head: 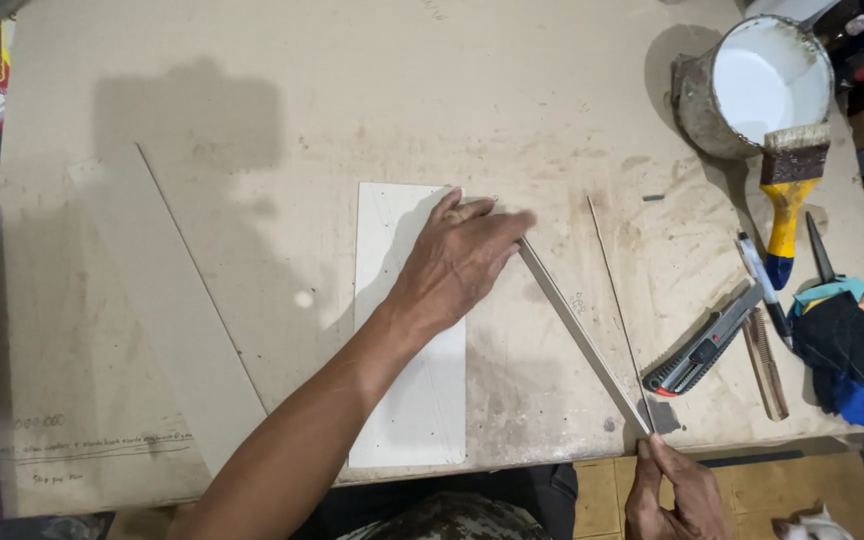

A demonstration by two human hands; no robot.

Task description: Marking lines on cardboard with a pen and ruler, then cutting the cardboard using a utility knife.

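Head view. Left hand point(462, 255) laid flat, palm down, fingers spread and pressing; heel over the upper right part of the white rectangular board point(407, 400), fingertips reaching past its edge onto the upper end of a long thin strip point(577, 335). Nothing gripped in that hand, only held down.

Strip seen running diagonally from under the left fingertips down to the near table edge. Right hand point(672, 490) closed around its lower end, thumb and fingers pinched on the tip just off the edge of the table point(252, 100). Whether strip is a straightedge or an offcut: could not tell.

Step judged: steadying or aligning the strip, both ends controlled, one pressed, one pinched. Next move judged to call for firm downward pressure at the upper end and a steady pull or shift at the lower end, without letting the white board slide.

Utility knife point(702, 352) lay untouched just right of the strip's lower end, near the right hand. Pen point(764, 285) and paintbrush point(787, 195) further right, brush bristles resting by the can of white paint point(752, 85). Bundle of cloth point(852, 355) at the far right edge. Long pale sheet point(167, 310) lay angled, well left of the board.
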